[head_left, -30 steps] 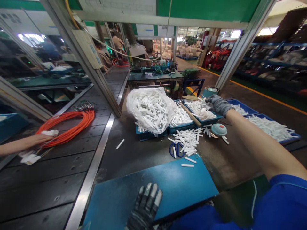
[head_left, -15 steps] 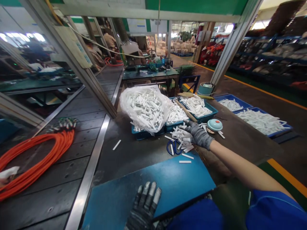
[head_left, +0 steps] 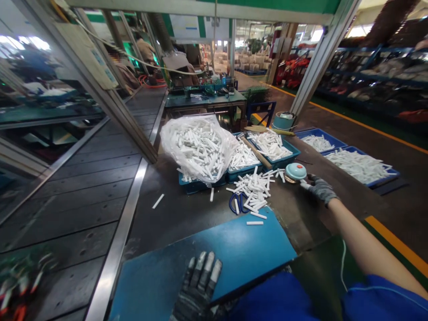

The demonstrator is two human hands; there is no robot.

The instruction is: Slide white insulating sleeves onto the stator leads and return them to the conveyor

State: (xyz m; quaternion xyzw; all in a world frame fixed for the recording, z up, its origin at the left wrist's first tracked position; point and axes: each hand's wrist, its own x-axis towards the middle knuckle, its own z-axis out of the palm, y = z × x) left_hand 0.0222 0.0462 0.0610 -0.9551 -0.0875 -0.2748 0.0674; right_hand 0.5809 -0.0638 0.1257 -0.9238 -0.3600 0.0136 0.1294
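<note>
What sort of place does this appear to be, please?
Probably a factory workshop, judging by the loaded storage racks, the trays of white pieces, and what looks like a conveyor line.

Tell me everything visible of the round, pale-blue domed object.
The round, pale-blue domed object has a smooth, plastic-looking top with a red-orange spot, and a brassy, metal-looking rim beneath. It sits dome-up on the dark tabletop, with white tubes on its left. The gray-gloved right hand is close beside it; whether they touch is unclear.
</note>
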